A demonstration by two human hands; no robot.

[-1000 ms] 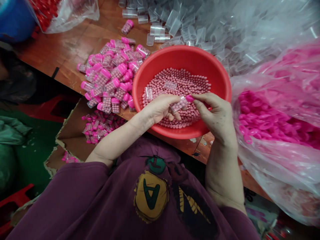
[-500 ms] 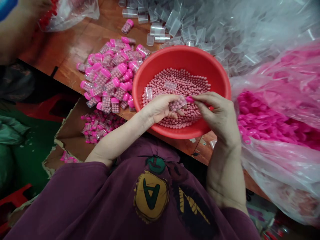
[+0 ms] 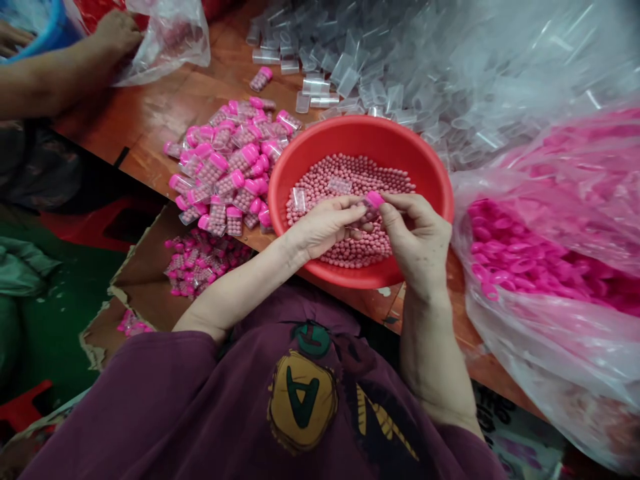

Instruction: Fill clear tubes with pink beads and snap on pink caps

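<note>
Over a red basin (image 3: 361,127) of small pink beads (image 3: 360,170), my left hand (image 3: 327,225) is closed around a clear plastic bottle (image 3: 369,213) with beads inside. A bright pink cap (image 3: 374,199) sits at the bottle's mouth. The thumb and fingers of my right hand (image 3: 419,233) pinch this cap; whether it is fully seated I cannot tell. Two clear containers, one upright (image 3: 299,199) and one lying flat (image 3: 340,185), rest on the beads.
Capped bead bottles (image 3: 225,167) are heaped left of the basin, with more in a cardboard box (image 3: 150,273) below. Clear empty tubes (image 3: 345,73) lie behind. A plastic bag of pink caps (image 3: 530,253) is on the right. Another person's arm (image 3: 65,73) reaches in at upper left.
The pink cap has come from beside the bottle onto its mouth, with my right hand moving in to the left. The other person's arm at upper left has shifted too.
</note>
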